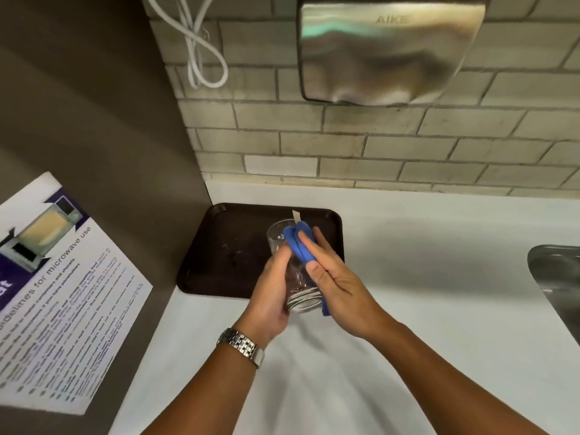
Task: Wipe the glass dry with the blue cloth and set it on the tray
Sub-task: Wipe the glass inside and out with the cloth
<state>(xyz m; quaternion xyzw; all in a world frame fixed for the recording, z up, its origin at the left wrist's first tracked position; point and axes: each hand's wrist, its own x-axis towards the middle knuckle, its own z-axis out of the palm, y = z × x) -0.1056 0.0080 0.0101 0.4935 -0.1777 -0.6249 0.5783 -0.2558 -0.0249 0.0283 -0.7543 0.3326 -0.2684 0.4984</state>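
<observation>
A clear drinking glass (280, 238) is held tilted above the near edge of a dark brown tray (226, 243), its mouth pointing away from me. My left hand (270, 293) grips its left side and base. My right hand (332, 277) presses the blue cloth (299, 246) against the right side of the glass, with folds of cloth reaching over the rim. More of the cloth shows below my right palm. A steel watch is on my left wrist.
The tray lies on a white counter (423, 277) in the corner by a grey side wall. A steel sink (558, 277) is at the right edge. A steel hand dryer (389, 48) and a white cable (201, 48) hang on the tiled wall. A microwave notice (62, 293) is on the left.
</observation>
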